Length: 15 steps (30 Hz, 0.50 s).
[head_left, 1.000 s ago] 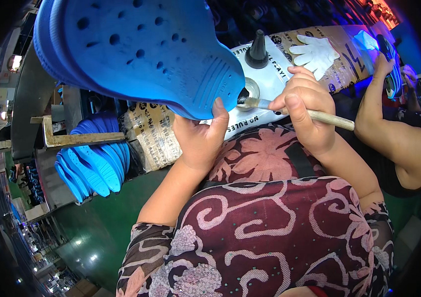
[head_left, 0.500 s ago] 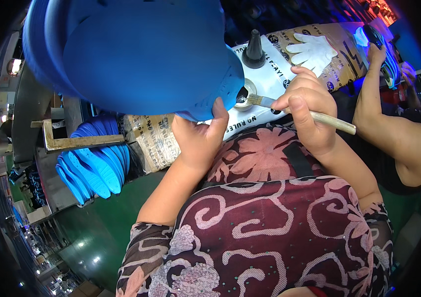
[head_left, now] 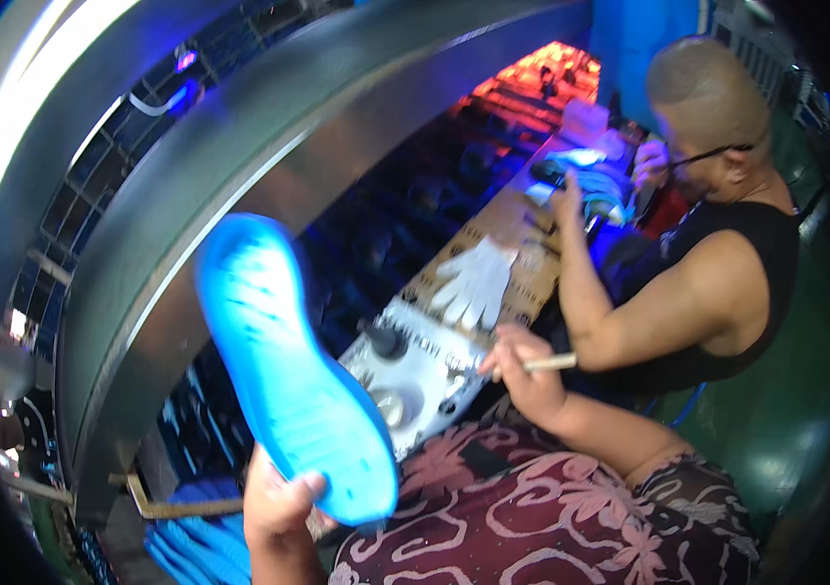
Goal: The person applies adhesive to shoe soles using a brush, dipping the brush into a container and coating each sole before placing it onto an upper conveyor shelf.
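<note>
Sole, pinched in left hand, has swung away from brush, pinched in right hand by bench's near edge; brushwork appears paused.

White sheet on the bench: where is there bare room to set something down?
A patch shows between the black cone, cup and right hand. Left of the cup, the blue sole blocks the view; the white glove crowds the far edge.

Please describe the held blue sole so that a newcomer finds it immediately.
Find the long, curved metal structure. In front of its edge, the left hand holds the blue sole by its lower end. Unlike the blue pieces bunched at lower left, it is held up.
</note>
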### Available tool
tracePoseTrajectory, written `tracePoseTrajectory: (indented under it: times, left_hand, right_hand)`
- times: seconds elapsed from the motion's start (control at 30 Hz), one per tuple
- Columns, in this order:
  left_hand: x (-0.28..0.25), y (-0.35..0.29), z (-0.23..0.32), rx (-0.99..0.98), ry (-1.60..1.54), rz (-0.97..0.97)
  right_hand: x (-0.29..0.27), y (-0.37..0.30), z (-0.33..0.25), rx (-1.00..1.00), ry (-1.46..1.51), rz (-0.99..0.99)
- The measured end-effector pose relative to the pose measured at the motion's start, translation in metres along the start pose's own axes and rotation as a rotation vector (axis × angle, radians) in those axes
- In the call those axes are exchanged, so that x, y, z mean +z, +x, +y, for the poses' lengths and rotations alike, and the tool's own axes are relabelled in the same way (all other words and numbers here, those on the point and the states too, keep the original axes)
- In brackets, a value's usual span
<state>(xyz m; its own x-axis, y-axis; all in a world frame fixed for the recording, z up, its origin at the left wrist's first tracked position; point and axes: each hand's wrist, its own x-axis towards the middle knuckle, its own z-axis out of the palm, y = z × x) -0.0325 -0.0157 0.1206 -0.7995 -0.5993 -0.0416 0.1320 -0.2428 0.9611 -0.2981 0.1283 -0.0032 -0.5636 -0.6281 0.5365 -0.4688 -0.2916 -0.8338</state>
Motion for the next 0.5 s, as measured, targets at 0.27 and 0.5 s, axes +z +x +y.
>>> tracePoseTrajectory:
  times: [0.27, 0.5]
  left_hand:
    - [0.179, 0.244, 0.053, -0.068, 0.095, -0.583]
    - [0.279, 0.363, 0.051, 0.109, -0.601, -0.405]
  right_hand:
    - [-0.06, -0.015, 0.019, 0.117, -0.073, 0.083]
    - [-0.06, -0.016, 0.033, 0.132, -0.091, 0.064]
